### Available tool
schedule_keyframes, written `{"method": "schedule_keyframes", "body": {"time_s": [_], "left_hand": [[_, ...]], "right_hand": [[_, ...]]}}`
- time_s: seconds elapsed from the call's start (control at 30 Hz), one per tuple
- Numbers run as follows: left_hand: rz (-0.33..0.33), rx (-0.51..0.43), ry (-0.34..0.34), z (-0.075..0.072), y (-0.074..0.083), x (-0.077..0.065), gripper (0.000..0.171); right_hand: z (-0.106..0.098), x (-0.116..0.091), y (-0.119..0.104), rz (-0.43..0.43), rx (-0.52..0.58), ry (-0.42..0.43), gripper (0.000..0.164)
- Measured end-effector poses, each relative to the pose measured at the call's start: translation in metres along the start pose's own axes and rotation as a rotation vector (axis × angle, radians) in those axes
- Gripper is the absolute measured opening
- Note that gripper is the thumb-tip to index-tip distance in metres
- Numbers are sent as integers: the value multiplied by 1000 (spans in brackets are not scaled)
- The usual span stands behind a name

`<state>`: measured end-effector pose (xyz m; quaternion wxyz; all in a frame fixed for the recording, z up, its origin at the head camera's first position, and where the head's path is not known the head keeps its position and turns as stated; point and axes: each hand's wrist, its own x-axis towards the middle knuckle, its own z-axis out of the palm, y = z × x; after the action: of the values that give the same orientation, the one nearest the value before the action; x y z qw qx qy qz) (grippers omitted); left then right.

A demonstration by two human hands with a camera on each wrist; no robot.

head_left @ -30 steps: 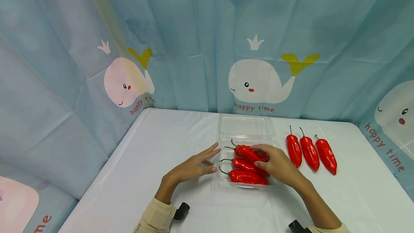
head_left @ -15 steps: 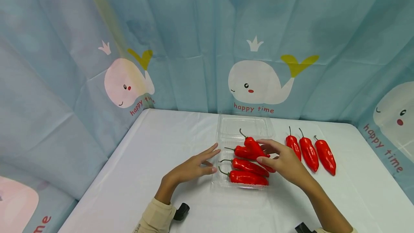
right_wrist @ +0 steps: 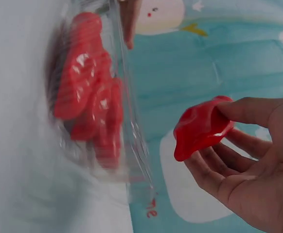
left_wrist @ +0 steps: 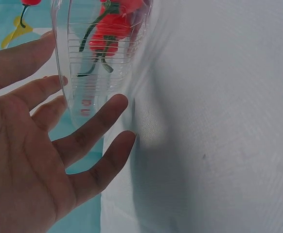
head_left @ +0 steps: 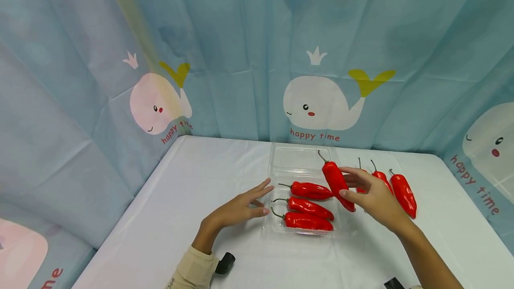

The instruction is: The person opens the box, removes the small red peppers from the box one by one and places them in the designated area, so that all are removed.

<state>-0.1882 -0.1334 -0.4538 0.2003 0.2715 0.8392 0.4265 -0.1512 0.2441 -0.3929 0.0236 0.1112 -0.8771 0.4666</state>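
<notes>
My right hand point(head_left: 371, 195) pinches a red chili pepper point(head_left: 336, 182) between thumb and fingers, at the right side of a clear plastic clamshell box point(head_left: 277, 222). In the right wrist view the held pepper's tip end point(right_wrist: 200, 128) shows in front of the fingers. Three more red peppers lie in the box, stems to the left: a back one point(head_left: 311, 190), a middle one point(head_left: 309, 207) and a front one point(head_left: 307, 221). My left hand point(head_left: 237, 208) stays at the box's left wall with fingers spread and relaxed, holding nothing; the left wrist view shows its fingertips close to that wall.
The box's lid point(head_left: 303, 157) lies folded back behind it. Three red peppers, among them a rightmost one point(head_left: 404, 194), lie on the white tabletop point(head_left: 201, 168) to the right, two partly hidden by my right hand. A whale-print curtain point(head_left: 225, 57) hangs behind the table.
My right hand has lifted one pepper out from among those in the box and carried it to the right, turning it more upright. The left hand has not moved.
</notes>
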Motion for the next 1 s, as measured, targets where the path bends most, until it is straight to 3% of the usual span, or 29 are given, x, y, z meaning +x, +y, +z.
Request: {"method": "schedule_keyframes", "body": {"time_s": [0.47, 1.0], "left_hand": [[-8, -13, 4, 0, -1, -2, 71], [-9, -5, 3, 0, 0, -1, 71]], "right_hand": [[-45, -6, 21, 92, 8, 81, 64], [-72, -19, 61, 200, -57, 167, 74]]}}
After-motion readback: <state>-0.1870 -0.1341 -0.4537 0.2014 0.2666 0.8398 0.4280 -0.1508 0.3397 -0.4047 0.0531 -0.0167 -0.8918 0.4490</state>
